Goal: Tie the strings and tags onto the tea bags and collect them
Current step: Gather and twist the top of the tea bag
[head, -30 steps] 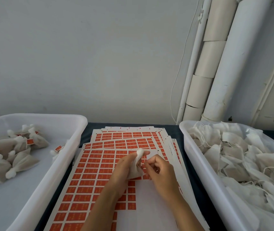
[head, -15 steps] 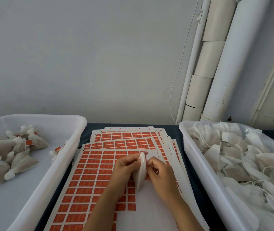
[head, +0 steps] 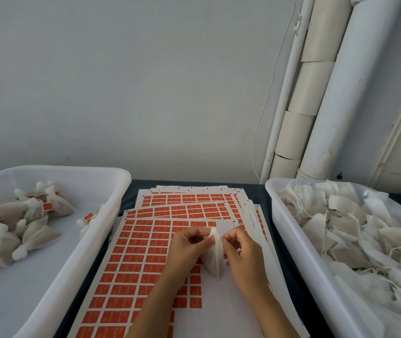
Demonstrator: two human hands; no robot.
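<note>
Between the fingertips of the left hand (head: 189, 245) and the right hand (head: 241, 250), both pinched narrow on its top, hangs one tea bag (head: 215, 254) just above the sticker sheets (head: 146, 252). The step seems to be closing the neck, so next the string, which I cannot see clearly, must probably be pulled tight and a tag added. To the left of the fingers one tray (head: 111, 206) holds about a dozen finished bags (head: 24, 230); to the right a second tray (head: 282, 215) holds too many to count.
</note>
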